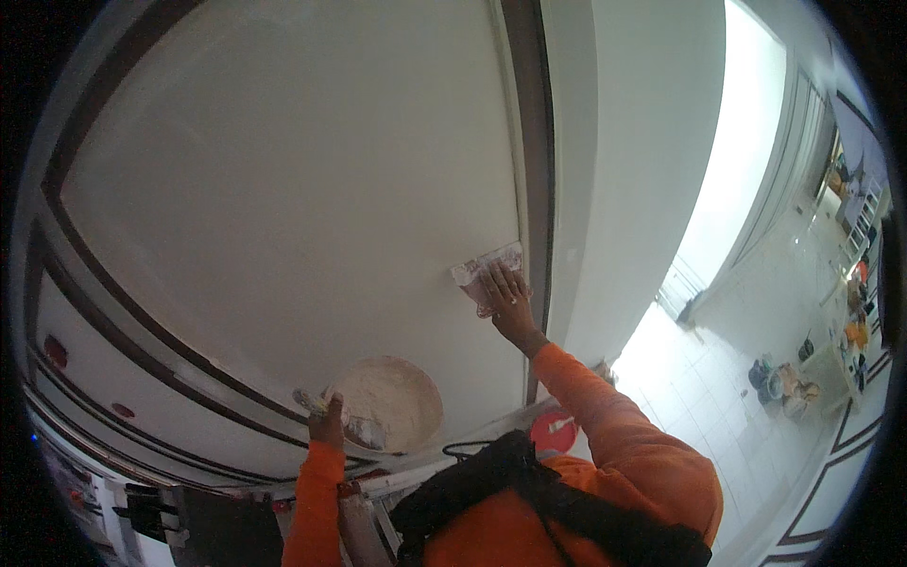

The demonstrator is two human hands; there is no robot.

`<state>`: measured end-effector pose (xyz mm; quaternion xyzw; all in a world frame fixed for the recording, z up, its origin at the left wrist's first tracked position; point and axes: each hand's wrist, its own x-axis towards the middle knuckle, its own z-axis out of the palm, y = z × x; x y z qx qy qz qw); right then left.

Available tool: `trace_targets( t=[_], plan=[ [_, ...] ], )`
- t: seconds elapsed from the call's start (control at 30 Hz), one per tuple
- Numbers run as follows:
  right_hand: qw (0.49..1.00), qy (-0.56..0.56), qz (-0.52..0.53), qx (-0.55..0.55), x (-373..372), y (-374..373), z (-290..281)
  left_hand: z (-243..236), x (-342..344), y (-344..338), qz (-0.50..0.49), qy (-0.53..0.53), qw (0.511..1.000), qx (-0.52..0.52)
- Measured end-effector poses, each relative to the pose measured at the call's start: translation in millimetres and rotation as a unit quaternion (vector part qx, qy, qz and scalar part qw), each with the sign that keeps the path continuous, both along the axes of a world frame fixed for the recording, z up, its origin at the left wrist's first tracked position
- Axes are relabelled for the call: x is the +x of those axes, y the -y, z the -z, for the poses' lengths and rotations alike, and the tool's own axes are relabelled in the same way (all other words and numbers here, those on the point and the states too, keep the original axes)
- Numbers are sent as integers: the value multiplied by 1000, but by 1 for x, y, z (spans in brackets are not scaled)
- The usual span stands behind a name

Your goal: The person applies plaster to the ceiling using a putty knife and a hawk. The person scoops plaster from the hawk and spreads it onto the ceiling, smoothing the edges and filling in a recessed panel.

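Observation:
My right hand point(508, 295) is closed on a wide putty knife point(470, 276), its fingers laid along the back of the blade. The blade is smeared with white and lies against the pale wall panel point(312, 189), close to the dark trim strip point(539, 170). Lower left, my left hand point(328, 422) grips a smaller, filler-crusted putty knife point(367, 433) at the near rim of a round bucket. Pale, thick filler point(392, 397) shows inside the bucket. Whether my left hand also holds the bucket rim is hidden.
Dark moulding point(142, 312) curves along the left. Below my right arm sits a red bucket point(555, 431), beside what looks like part of a ladder point(378, 510). Far right, on the tiled floor point(699, 387), stand several bags and containers point(784, 383); a white ladder point(864, 222) leans farther back.

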<state>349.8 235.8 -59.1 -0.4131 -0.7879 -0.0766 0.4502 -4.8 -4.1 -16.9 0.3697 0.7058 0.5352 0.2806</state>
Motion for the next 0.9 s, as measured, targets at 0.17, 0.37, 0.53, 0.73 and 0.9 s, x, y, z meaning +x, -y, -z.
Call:
trace_targets(
  t=[0.17, 0.37, 0.53, 0.73, 0.9],
  plan=[
    [996, 20, 6, -83, 2, 35, 29, -5, 0, 6, -10, -25, 1000, 14],
    [590, -658, -325, -337, 26, 58, -28, -18, 6, 11, 1, -58, 995, -83],
    [575, -655, -353, -341, 36, 47, -54, -29, 20, 4, -15, -22, 1000, -9],
    [727, -542, -228, -353, 39, 65, -100, 23, -13, 0, -53, 35, 993, 101],
    [822, -403, -244, -321, 45, 53, -88, -15, 3, 7, -66, 42, 995, -69]
  ],
)
